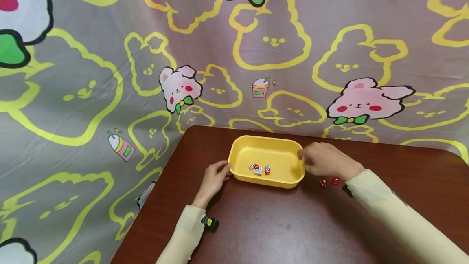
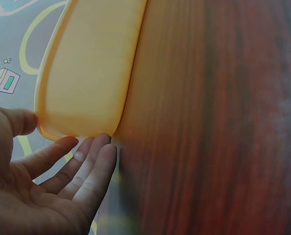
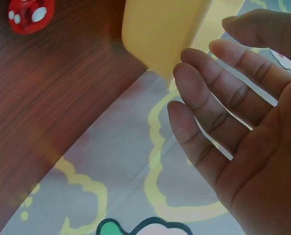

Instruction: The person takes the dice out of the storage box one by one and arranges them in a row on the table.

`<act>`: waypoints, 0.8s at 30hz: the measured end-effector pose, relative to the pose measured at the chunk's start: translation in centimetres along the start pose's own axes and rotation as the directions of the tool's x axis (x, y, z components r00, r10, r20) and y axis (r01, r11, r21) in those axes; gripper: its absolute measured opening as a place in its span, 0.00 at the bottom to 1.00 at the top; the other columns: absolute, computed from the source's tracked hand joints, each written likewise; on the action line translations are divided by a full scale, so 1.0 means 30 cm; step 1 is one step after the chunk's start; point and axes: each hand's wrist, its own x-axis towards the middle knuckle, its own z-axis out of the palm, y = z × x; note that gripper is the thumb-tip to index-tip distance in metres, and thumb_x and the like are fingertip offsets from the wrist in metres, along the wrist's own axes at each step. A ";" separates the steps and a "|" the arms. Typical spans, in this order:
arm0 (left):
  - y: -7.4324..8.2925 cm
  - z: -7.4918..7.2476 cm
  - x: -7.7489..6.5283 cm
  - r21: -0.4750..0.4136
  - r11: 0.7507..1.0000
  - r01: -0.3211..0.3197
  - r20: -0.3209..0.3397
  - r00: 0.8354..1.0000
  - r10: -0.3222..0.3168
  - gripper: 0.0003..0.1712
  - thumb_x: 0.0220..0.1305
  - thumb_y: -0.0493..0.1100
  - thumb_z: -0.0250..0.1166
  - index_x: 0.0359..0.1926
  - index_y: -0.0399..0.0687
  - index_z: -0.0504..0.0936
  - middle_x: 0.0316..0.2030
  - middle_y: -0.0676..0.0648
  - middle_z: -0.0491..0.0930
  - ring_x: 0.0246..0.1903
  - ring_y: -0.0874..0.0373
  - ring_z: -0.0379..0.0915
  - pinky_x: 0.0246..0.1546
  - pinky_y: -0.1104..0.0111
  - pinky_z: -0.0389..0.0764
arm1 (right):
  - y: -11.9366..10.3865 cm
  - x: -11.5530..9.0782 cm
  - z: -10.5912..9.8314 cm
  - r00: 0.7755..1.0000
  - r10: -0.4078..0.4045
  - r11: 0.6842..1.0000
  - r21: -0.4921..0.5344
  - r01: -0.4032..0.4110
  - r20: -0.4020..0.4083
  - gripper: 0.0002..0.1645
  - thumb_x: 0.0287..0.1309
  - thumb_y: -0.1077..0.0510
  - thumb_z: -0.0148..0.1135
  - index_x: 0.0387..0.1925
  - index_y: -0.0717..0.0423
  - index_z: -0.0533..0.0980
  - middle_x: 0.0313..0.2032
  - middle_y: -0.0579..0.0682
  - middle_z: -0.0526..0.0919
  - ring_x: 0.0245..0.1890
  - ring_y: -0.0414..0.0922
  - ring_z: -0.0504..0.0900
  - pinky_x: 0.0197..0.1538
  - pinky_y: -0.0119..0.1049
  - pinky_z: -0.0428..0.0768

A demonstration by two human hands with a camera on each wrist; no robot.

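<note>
A yellow rectangular tray (image 1: 266,181) stands near the far side of the table, with several small white and red dice (image 1: 260,170) grouped on its floor. My left hand (image 1: 214,180) holds its left end; in the left wrist view the thumb meets the rim and the fingertips (image 2: 106,147) touch the end wall. At the opposite end my right hand (image 1: 326,159) grips the rim, its thumb over the edge and the other fingers outside. Two red dice lie on the table under the right forearm: one red die (image 1: 323,183) and another (image 1: 335,180).
The dark brown wooden table (image 1: 278,223) has rounded far corners. Behind it and along the left hangs a grey cloth (image 1: 220,105) with yellow outlines and cartoon rabbits. A black wrist device (image 1: 210,223) sits on the left sleeve.
</note>
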 end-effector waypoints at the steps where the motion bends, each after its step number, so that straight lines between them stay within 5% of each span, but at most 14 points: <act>1: 0.000 0.001 0.000 -0.002 1.000 0.002 -0.001 1.000 -0.002 0.21 0.79 0.45 0.59 0.61 0.34 0.82 0.53 0.33 0.86 0.46 0.45 0.88 0.46 0.59 0.93 | -0.005 0.005 0.000 1.000 -0.009 1.000 -0.008 0.009 -0.002 0.07 0.53 0.62 0.71 0.30 0.47 0.80 0.22 0.36 0.76 0.23 0.35 0.68 0.26 0.28 0.69; 6: -0.001 0.001 0.001 -0.003 1.000 0.006 -0.004 1.000 -0.006 0.21 0.79 0.45 0.59 0.61 0.34 0.82 0.53 0.34 0.86 0.46 0.46 0.88 0.46 0.59 0.93 | -0.024 0.028 -0.003 1.000 -0.024 0.999 -0.030 0.024 0.009 0.07 0.52 0.61 0.72 0.34 0.49 0.84 0.28 0.40 0.84 0.24 0.35 0.71 0.28 0.29 0.74; 24: -0.001 -0.001 0.001 -0.003 1.000 0.008 0.004 1.000 -0.008 0.21 0.79 0.45 0.59 0.62 0.35 0.82 0.53 0.34 0.86 0.46 0.48 0.88 0.46 0.59 0.93 | -0.079 0.112 -0.031 0.997 -0.049 0.998 -0.033 0.051 0.055 0.11 0.55 0.58 0.71 0.42 0.52 0.85 0.31 0.43 0.85 0.29 0.39 0.78 0.32 0.36 0.81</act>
